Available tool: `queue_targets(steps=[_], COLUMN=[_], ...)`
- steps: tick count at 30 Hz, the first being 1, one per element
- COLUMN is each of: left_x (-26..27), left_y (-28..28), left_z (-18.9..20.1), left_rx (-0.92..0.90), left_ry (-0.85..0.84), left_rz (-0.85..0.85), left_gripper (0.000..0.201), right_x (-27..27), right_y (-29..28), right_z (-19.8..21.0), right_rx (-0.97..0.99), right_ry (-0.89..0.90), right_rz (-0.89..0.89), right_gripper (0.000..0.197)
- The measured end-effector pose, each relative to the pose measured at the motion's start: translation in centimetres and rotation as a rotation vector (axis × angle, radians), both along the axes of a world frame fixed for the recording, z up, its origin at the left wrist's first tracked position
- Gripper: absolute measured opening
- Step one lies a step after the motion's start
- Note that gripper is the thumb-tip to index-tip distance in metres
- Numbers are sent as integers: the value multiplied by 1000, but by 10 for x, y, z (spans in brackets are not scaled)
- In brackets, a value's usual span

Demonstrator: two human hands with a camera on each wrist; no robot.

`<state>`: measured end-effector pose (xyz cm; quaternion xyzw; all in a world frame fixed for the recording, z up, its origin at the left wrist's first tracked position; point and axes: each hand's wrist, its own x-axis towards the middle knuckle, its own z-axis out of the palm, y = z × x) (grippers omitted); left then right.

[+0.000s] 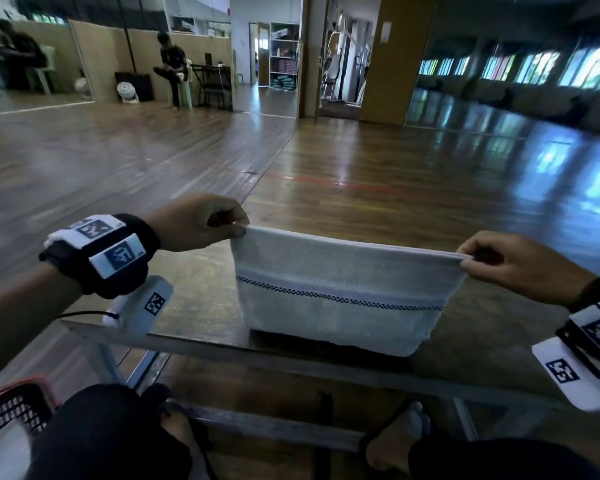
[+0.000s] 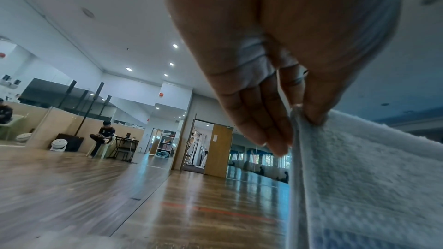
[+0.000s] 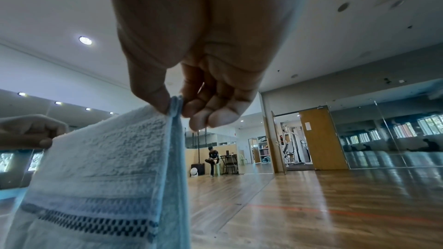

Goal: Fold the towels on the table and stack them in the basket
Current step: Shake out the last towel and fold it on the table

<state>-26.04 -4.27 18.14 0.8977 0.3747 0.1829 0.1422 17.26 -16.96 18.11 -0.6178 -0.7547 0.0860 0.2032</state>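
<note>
A pale blue-white towel (image 1: 340, 292) with a dark checked stripe hangs doubled over, stretched between both hands above the glass table (image 1: 201, 344). My left hand (image 1: 238, 228) pinches its top left corner between thumb and fingers. My right hand (image 1: 465, 259) pinches the top right corner. The towel's lower edge hangs at about the table's near edge. The left wrist view shows my left hand (image 2: 302, 118) pinching the towel (image 2: 364, 177) at its edge. The right wrist view shows my right hand (image 3: 176, 108) on the towel (image 3: 100, 168). A dark mesh basket (image 1: 11, 407) with a reddish rim stands at the lower left.
The table has a metal frame and a see-through top, and my knees and feet show beneath it. Beyond lies an open wooden floor with mirrored walls. A seated person (image 1: 172, 64) is far off by a desk. A wooden door (image 1: 399, 57) stands open.
</note>
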Motion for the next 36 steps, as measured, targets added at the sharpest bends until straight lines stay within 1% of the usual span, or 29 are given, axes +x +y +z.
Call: queue_targets(steps=[1,2,3,6,7,8,10,13,15,16,18,19,20,21,22,23,24,25,26,28,31,33,36], left_x=[-1,0,4,21,27,31,38,46,48,45,33,24,15,10,6,4,3,3,4,6,10,13,19], left_y=[0,2,5,20,25,31,39,38,32,30,28,27,25,21,17,13,10,6,4,6,16,26,46], left_z=[5,7,8,0,-2,-4,-4,1,-1,-6,-23,-33,-44,-55,-67,-80,-93,-104,-115,-135,-156,-166,-173], left_rx=[3,3,4,60,100,136,198,326,328,298,173,91,12,-63,-135,-210,-285,-347,-393,-426,-399,-379,-368], left_ry=[-8,-15,-18,7,20,-9,-152,-420,-516,-520,-437,-359,-261,-141,-34,42,89,123,143,165,195,192,181], left_rz=[6,11,34,129,174,207,287,373,350,322,255,221,184,159,134,103,71,53,47,57,97,124,137], left_gripper=[6,3,5,9,13,14,15,14,14,14,17,20,20,15,7,5,7,8,7,7,12,14,15], right_x=[1,2,3,4,4,3,1,0,-2,-2,-3,-1,0,0,1,1,-1,-1,-2,-3,-3,-4,-3], right_y=[-1,1,5,26,34,42,54,64,63,60,52,47,41,34,29,24,21,19,19,22,32,42,63], right_z=[3,4,4,0,-2,-2,2,10,9,5,-10,-20,-31,-42,-54,-67,-80,-94,-106,-128,-152,-162,-168], right_rx=[4,11,23,21,19,33,113,240,297,296,224,151,38,-79,-190,-294,-375,-428,-454,-480,-509,-513,-522], right_ry=[24,41,51,6,-14,-27,-6,132,216,260,317,338,350,340,306,268,255,245,247,247,251,272,313], right_rz=[-13,-23,-34,-58,-73,-97,-144,-189,-188,-179,-133,-108,-88,-66,-48,-39,-34,-24,-22,-48,-92,-107,-132], right_gripper=[5,4,5,13,14,11,3,7,9,11,17,18,14,9,21,22,12,6,11,13,14,15,14])
